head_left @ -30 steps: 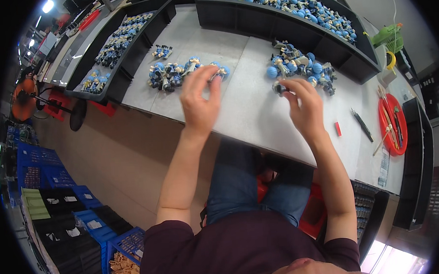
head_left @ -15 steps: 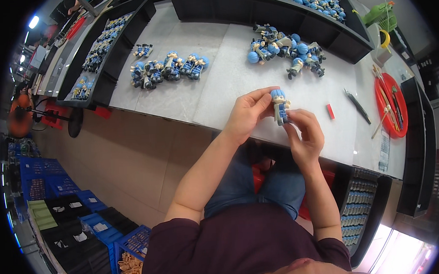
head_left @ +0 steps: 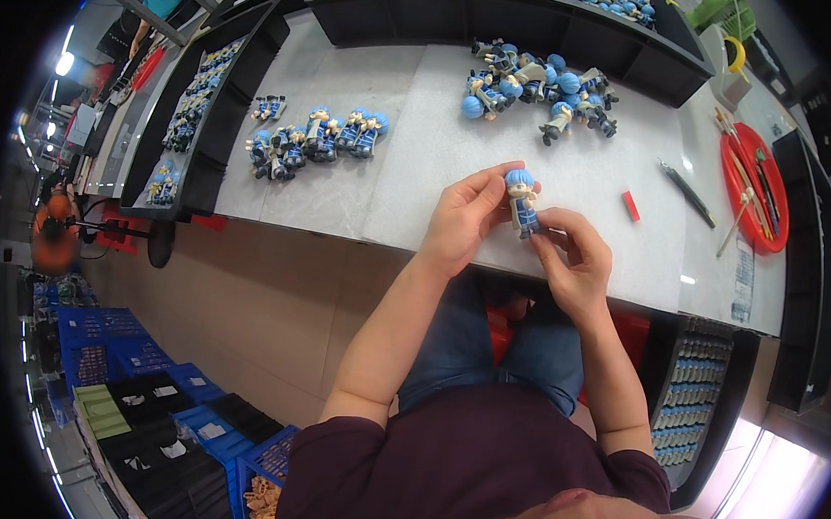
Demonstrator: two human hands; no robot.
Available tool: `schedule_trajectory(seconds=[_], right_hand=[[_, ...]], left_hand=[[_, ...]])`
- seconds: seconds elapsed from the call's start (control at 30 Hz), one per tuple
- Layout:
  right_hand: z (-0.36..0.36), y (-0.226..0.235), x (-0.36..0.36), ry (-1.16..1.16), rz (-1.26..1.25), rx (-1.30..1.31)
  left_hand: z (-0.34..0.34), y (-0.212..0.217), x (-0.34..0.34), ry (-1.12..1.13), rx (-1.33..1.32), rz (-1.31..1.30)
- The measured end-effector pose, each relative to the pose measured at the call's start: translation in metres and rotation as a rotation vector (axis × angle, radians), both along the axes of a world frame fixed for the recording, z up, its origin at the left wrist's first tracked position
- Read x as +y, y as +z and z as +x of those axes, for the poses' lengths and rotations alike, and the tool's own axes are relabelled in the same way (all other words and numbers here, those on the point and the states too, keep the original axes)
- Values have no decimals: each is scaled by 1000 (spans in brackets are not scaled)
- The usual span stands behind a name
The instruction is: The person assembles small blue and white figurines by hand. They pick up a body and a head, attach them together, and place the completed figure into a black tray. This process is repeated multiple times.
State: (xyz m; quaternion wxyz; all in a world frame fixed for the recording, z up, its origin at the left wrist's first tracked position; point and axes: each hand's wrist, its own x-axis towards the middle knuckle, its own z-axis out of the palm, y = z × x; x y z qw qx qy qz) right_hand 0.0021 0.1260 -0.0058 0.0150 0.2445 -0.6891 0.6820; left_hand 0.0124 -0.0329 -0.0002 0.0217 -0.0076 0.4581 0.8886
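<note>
A small blue-haired figurine (head_left: 522,202) in a blue and cream outfit is held upright over the table's near edge. My left hand (head_left: 467,215) grips it by the head and upper side between thumb and fingers. Around its lower body and feet, the thumb and fingertips of my right hand (head_left: 575,258) are closed. Farther off lies a pile of similar figurines (head_left: 540,89), and to the left a looser group of them (head_left: 317,138) rests on the pale table (head_left: 412,181).
Beyond the piles stands a long black bin (head_left: 479,25) of figurines; another black tray (head_left: 201,130) is at the left. Right of my hands are a small red block (head_left: 630,206), a black pen-like tool (head_left: 686,194) and a red dish (head_left: 777,220) holding sticks.
The figurine has turned slightly in my fingers and now shows more of its front. Both hands keep their hold on it. The whole view has shifted a little.
</note>
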Motion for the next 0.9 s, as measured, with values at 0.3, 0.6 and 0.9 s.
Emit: schedule_trajectory(seconds=[0.3, 0.6, 0.9], right_hand=[[-3, 0, 0, 6, -31, 79], [-2, -1, 0, 10, -38, 32], [-1, 0, 1, -5, 59, -89]], left_hand=[[-2, -7, -1, 9, -31, -19], [-1, -2, 0, 25, -55, -27], [-2, -3, 2, 65, -39, -31]])
